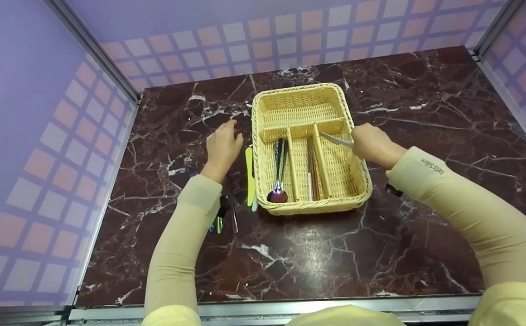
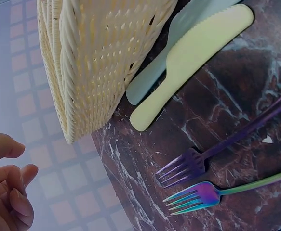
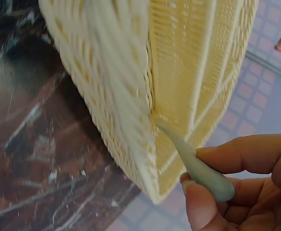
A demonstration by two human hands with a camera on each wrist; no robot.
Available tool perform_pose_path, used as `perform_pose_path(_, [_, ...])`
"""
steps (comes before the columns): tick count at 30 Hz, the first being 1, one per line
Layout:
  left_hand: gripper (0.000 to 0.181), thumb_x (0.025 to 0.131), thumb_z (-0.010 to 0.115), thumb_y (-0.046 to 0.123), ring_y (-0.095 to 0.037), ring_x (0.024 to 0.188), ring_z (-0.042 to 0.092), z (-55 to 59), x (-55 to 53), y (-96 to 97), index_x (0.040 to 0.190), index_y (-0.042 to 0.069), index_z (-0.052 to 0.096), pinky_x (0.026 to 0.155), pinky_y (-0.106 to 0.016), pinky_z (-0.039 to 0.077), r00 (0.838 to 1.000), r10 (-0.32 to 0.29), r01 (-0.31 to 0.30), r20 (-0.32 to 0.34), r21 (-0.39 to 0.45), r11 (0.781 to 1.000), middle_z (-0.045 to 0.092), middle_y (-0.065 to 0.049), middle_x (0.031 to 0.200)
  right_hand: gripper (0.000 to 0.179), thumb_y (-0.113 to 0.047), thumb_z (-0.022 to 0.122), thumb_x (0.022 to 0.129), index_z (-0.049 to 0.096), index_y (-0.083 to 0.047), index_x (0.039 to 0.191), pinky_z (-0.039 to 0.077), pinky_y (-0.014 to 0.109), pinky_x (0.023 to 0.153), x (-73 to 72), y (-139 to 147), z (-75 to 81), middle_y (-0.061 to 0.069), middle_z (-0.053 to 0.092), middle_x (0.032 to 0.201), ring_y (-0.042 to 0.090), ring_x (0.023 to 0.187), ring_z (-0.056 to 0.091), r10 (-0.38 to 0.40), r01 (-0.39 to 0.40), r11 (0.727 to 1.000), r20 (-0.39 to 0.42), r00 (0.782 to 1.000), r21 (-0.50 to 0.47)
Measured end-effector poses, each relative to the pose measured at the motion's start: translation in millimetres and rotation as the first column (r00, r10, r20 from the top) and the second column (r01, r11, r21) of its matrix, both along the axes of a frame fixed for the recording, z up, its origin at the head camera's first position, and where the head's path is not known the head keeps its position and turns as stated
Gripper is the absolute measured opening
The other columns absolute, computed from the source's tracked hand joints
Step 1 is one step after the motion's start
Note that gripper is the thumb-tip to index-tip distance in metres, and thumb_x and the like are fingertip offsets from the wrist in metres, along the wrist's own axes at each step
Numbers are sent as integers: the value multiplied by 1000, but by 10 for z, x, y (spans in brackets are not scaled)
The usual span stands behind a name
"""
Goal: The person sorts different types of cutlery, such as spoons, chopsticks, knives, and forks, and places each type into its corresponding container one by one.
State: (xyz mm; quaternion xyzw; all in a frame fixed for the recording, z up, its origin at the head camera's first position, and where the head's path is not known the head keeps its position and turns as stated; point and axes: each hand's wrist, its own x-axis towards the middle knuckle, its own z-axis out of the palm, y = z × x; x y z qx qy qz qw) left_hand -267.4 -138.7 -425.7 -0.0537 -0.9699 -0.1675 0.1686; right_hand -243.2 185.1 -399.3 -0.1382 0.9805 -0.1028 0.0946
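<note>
My right hand (image 1: 373,145) pinches a grey-green table knife (image 3: 191,161) by its handle, thumb on one side and fingers on the other. The blade tilts over the front-right compartment of the wicker basket (image 1: 315,208), beside its right rim. Left of the basket hovers my left hand (image 1: 223,147), its fingers loosely bent and holding nothing. On the table below lie a yellow-green knife (image 2: 198,53) and a pale blue knife (image 2: 150,79), close against the basket's left side. A purple fork (image 2: 195,163) and a rainbow fork (image 2: 208,194) rest farther left, partly hidden by my left arm in the head view.
Inside the basket, spoons (image 1: 277,194) occupy the front-left compartment and chopsticks (image 1: 311,176) the front-middle one. A wide compartment spans the back. Dark marble tabletop (image 1: 312,262) surrounds the basket, with tile-patterned panels (image 1: 290,40) behind and at both sides.
</note>
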Motion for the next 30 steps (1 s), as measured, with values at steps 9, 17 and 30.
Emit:
perform_pose_path(9, [35,86,58,16,-34,86,63,-42,3,-23,118,2,59,73,-46,49,999,5,-6,47,5,1000,66,-15,100,9,7,47,69,54,4,65,38,32,43,-34,-136,-149,9,46,57,21,49,42,47,-45,999,66,997,-27])
perform_pose_path(17, [33,85,57,14,-32,76,63,-57,6,-7,116,2,60,65,-45,49,999,-9,8,41,19,1000,66,-13,95,14,11,46,65,57,6,58,46,27,37,-21,-253,-331,15,58,47,10,33,51,95,-25,974,303,948,-225])
perform_pose_path(30, [32,85,57,14,-32,79,64,-81,-4,-17,114,2,61,67,-45,50,998,-15,13,58,30,999,66,-13,97,8,13,51,66,55,7,68,53,32,49,-10,-280,-405,16,61,55,23,49,64,115,13,961,440,890,-277])
